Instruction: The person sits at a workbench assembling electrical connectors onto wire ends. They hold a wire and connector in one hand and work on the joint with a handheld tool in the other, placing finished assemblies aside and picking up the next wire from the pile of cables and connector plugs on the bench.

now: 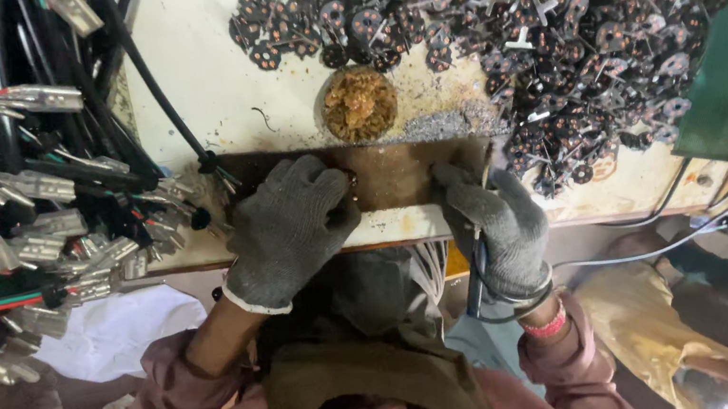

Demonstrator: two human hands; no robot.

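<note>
Both gloved hands at the brown metal plate (397,171).
Left hand (291,230) rests curled on the plate's left end; right hand (496,218) has its grip closed round a dark tool (475,274), beside the heap of plug inserts (548,23) on the table (200,75).

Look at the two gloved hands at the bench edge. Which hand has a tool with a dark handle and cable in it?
The right hand: the tool with its cable runs down through its fingers. The left hand rests on the brown plate instead.

I see no labels, signs or screens anywhere. The nearest thing to a package is a crumpled white plastic bag (109,334) lying low, just outward of my left hand (286,230) and below the counter (200,75) edge.
</note>
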